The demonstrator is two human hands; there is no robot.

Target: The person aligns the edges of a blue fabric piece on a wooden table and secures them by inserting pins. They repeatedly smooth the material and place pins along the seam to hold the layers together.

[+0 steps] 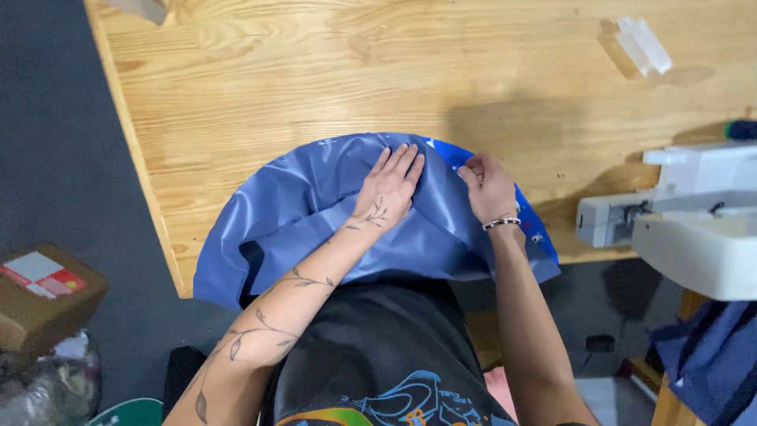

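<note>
The fingers (404, 162) of the left hand (386, 189) lie straight and spread, pressed flat on a sheet of blue fabric (315, 205), grasping nothing. The right hand (489, 188) sits just beside it, its fingers (471, 168) curled down into the cloth near the far edge; they seem to pinch a fold there, though the view from above does not show the tips well enough to be sure. A beaded bracelet (501, 223) circles the right wrist, and a vine tattoo runs along the left forearm.

The blue fabric lies at the near edge of the wooden desk (315, 71), rumpled, with its near side hanging over the desk's rim toward the person's lap. Its underside, showing at the right edge, is a brighter blue with small white marks.

To the right, a white sewing machine (686, 217) stands on the desk, well apart from the hands. A small white plastic piece (643, 45) lies near the far right of the desk. On the floor to the left sits a cardboard box (43, 296).
</note>
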